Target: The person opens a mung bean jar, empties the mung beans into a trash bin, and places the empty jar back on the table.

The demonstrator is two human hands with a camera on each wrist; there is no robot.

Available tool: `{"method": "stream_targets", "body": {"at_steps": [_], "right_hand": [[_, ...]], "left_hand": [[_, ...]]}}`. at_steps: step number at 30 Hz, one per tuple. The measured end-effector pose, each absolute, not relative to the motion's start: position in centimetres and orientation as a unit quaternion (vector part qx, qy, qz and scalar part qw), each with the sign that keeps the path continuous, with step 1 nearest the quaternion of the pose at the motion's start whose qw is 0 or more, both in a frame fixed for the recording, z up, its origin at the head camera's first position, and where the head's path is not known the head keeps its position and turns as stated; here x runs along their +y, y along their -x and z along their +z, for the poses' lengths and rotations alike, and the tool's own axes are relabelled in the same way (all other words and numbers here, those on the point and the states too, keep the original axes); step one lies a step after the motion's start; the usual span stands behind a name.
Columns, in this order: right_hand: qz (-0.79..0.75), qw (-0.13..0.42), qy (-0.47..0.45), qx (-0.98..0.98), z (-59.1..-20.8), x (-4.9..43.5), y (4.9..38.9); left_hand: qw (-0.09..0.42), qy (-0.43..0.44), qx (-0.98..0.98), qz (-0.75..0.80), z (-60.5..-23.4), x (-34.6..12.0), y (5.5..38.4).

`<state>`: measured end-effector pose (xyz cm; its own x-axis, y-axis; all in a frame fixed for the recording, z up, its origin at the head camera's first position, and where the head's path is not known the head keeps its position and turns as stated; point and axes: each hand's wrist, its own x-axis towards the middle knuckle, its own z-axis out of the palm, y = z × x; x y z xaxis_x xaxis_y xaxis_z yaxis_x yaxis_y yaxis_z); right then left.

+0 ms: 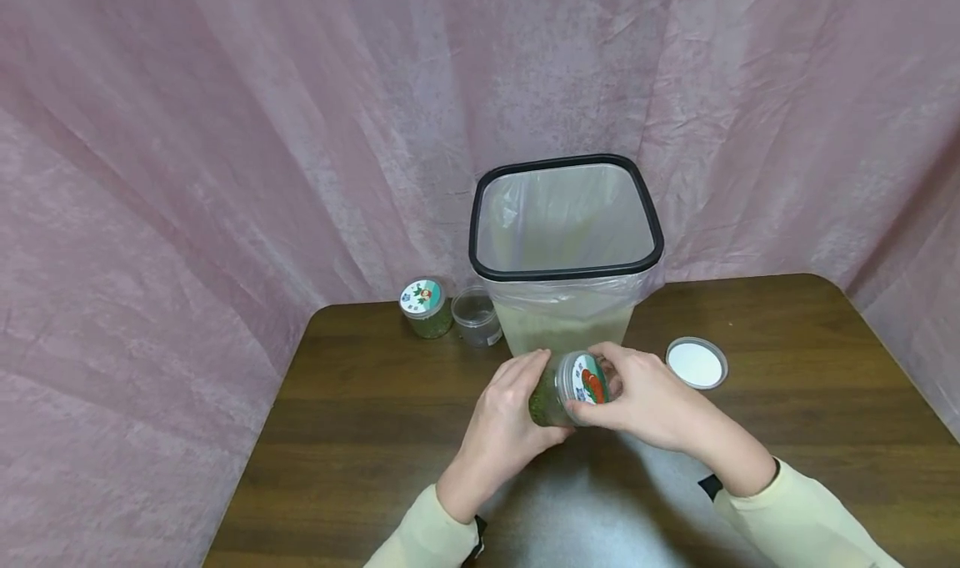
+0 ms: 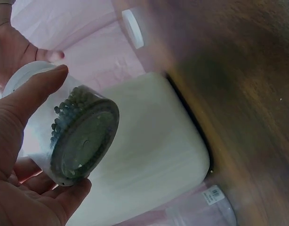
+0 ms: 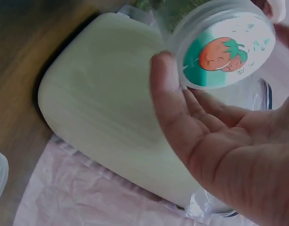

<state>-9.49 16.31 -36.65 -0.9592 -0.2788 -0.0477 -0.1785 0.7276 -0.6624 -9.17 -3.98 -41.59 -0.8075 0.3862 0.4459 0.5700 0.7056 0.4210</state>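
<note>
My left hand [image 1: 504,409] grips a clear plastic jar [image 1: 544,399] tilted on its side in front of the bin. Small green beans [image 2: 71,110] lie inside, gathered toward the base in the left wrist view. The jar's round lid [image 1: 588,379] faces right and carries a green and white label with a red cartoon vegetable [image 3: 217,55]. My right hand [image 1: 648,397] holds the lid, thumb at its lower edge and fingers at the upper far side.
A pale bin [image 1: 566,322] with a black rim and clear liner stands behind the hands. Left of it are an uncovered clear jar [image 1: 477,326] and a lidded jar [image 1: 431,324] of green contents. A loose white lid [image 1: 697,363] lies at right. Pink curtains [image 1: 360,118] hang behind the table.
</note>
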Motion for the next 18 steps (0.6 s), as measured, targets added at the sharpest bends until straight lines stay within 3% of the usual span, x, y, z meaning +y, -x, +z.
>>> {"method": "stream_targets", "body": {"at_steps": [8,18], "right_hand": [[-0.347,0.048,0.105,0.931,-36.79,15.95,9.77],[-0.326,-0.012,0.185,0.927,-37.10,16.68,9.56]], "left_hand": [[0.175,0.267,-0.907,-0.274,-41.56,-3.97,9.24],[0.150,0.274,-0.910,-0.273,-41.94,-4.19,9.21]]}}
